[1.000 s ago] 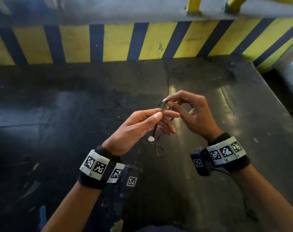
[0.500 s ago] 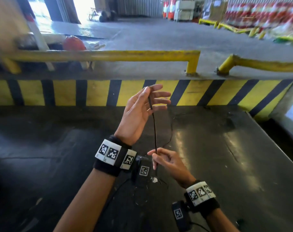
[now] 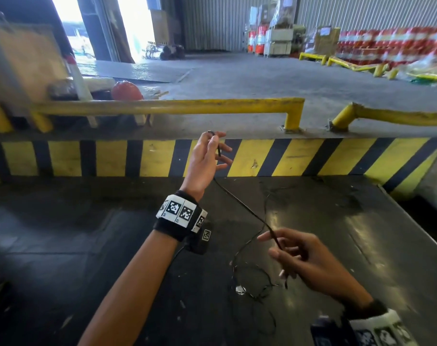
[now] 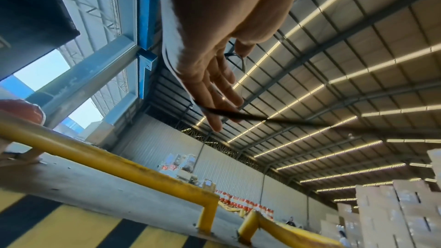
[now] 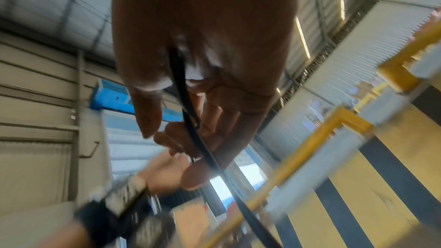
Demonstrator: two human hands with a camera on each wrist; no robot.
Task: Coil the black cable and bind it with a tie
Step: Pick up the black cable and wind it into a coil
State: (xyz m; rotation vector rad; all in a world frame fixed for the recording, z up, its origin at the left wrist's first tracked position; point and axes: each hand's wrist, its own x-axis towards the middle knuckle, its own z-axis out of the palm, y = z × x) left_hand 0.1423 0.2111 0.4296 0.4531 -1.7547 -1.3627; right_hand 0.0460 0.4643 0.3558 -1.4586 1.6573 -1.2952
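Note:
A thin black cable (image 3: 239,206) is stretched taut between my two hands above the dark platform (image 3: 75,245). My left hand (image 3: 213,139) is raised in front of the striped kerb and pinches the cable's end between thumb and forefinger, other fingers spread. In the left wrist view the cable (image 4: 238,114) crosses those fingers. Lower right, my right hand (image 3: 277,245) holds the cable in loosely curled fingers; the cable (image 5: 188,116) runs through them. The rest of the cable lies in loose loops (image 3: 252,278) on the platform, with a small white piece (image 3: 240,289) among them.
A yellow-and-black striped kerb (image 3: 287,157) bounds the platform at the back, with yellow rails (image 3: 162,106) above it. The platform's right edge (image 3: 407,208) drops away. Beyond lies a warehouse floor with stacked goods.
My left hand has risen further with the cable end while my right hand has slid right along the cable, lengthening the stretch between them. The view has tilted upward.

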